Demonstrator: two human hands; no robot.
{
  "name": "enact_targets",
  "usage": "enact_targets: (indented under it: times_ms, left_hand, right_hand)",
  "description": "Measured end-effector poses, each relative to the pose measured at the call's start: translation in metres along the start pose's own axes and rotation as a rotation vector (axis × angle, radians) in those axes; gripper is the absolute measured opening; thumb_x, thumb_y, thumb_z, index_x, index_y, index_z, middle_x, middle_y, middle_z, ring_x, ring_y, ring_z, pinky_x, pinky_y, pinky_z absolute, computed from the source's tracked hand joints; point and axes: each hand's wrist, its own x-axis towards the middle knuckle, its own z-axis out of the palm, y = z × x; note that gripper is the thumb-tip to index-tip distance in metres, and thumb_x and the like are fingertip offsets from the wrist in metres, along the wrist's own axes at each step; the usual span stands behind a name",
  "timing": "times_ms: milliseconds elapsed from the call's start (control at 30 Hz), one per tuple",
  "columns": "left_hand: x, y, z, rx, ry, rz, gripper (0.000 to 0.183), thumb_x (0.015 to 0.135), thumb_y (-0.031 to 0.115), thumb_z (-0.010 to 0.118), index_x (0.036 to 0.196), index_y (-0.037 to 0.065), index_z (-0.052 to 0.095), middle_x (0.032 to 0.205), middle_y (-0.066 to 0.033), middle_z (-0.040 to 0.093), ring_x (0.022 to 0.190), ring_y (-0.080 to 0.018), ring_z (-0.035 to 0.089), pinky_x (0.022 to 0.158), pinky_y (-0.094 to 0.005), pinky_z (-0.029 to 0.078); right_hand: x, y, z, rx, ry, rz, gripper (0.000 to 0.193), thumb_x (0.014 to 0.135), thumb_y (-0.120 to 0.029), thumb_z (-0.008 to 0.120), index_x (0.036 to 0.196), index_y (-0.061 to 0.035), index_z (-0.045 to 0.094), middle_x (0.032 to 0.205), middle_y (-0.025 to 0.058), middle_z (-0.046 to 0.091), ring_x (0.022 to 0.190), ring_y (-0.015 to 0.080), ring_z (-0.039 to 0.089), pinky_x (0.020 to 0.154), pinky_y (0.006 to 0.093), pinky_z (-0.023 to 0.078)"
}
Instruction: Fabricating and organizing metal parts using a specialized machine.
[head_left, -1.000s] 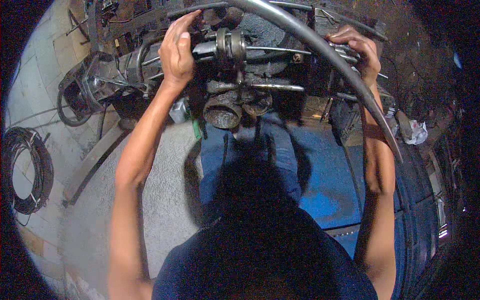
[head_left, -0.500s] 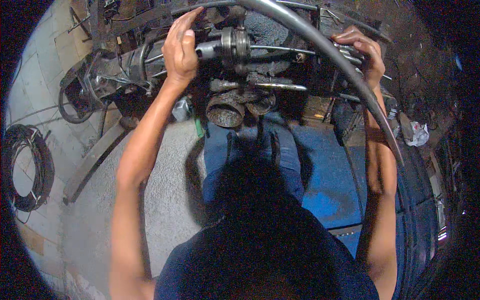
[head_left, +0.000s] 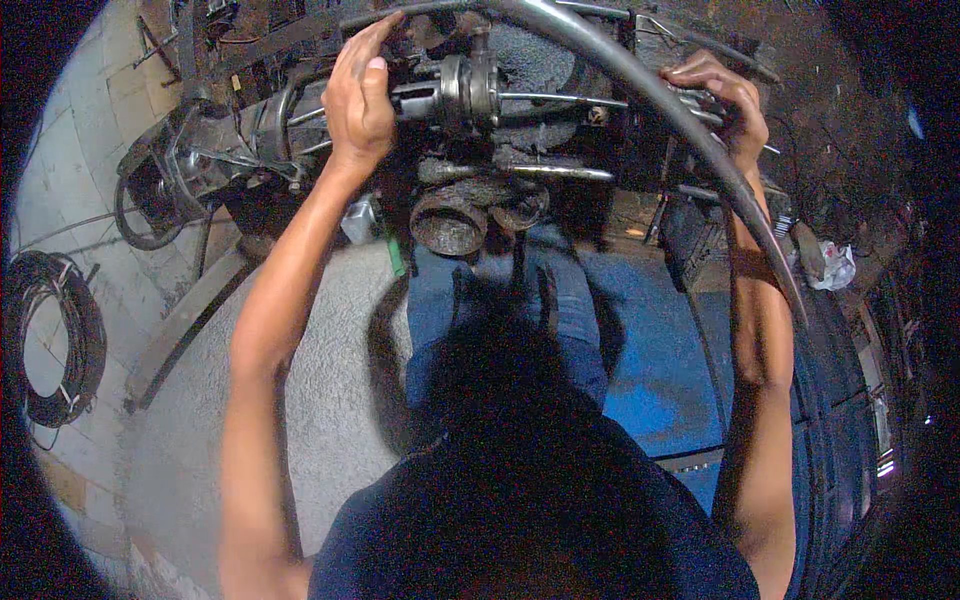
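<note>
My left hand [head_left: 362, 108] is at the upper left, its fingers stretched and held together, thumb raised. It lies beside the slotted metal sleeve [head_left: 418, 104] of a greasy machine; whether the palm touches it I cannot tell. Right of that hand sits a ringed metal collar [head_left: 470, 92], from which a thin bright rod [head_left: 560, 99] runs rightward. My right hand [head_left: 735, 100] has its fingers curled over a cluster of shiny metal bars [head_left: 698, 106]. A thick grey curved pipe [head_left: 640, 80] crosses in front and hides part of this cluster.
Below the collar are two rusty round cups [head_left: 448, 228]. A coil of black cable [head_left: 62, 335] lies on the tiled floor at far left. A curved metal leg [head_left: 190, 325] slants across the floor. Crumpled white plastic [head_left: 832, 267] sits at right, near a blue panel [head_left: 650, 370].
The sleeve and collar beside my left hand look turned, a dark slot now showing on the sleeve. Both hands stay almost where they were.
</note>
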Motion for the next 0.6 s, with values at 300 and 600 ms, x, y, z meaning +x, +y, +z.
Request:
enact_targets:
  times_ms: [300,600]
  left_hand:
    - [-0.011,-0.007,-0.008,0.024,0.014,-0.068,0.048,0.088,0.027,0.033,0.118,-0.005,0.054,0.120,-0.0189,0.055,0.116,-0.0291,0.049,0.101,-0.0349,0.032]
    - [-0.005,0.002,-0.001,-0.019,0.011,-0.052,0.049,0.089,0.029,0.033,0.120,-0.003,0.053,0.121,-0.0183,0.055,0.117,-0.0285,0.049,0.101,-0.0342,0.032]
  right_hand:
    - [0.003,0.011,0.010,0.038,0.006,-0.037,0.034,0.078,-0.017,0.044,0.080,0.0115,0.062,0.087,0.0213,0.064,0.088,0.0304,0.057,0.084,0.0333,0.041]
    - [0.001,0.007,0.003,-0.022,0.002,-0.101,0.039,0.081,-0.020,0.039,0.082,0.0104,0.063,0.087,0.0228,0.063,0.085,0.0299,0.058,0.084,0.0345,0.042]
